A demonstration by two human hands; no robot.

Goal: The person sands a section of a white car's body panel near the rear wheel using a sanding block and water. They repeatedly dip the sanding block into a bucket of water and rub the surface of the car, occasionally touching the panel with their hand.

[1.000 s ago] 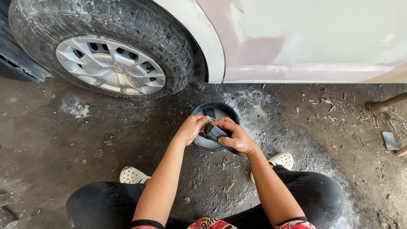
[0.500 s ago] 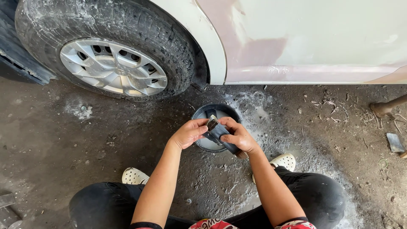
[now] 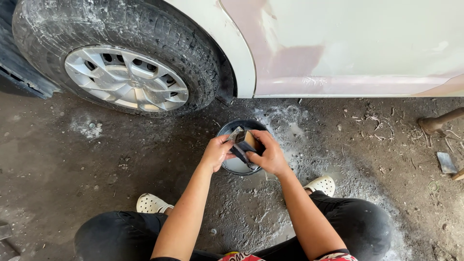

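Both grips closed on sanding block (image 3: 246, 143)

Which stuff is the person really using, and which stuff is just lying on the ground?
In use:
- left hand and right hand, both gripping a small tan block wrapped in dark grey sheet
- round dark bowl of cloudy liquid, right under the hands

Just lying about:
- wooden-handled tool
- small flat grey metal piece
- dried twigs and scraps
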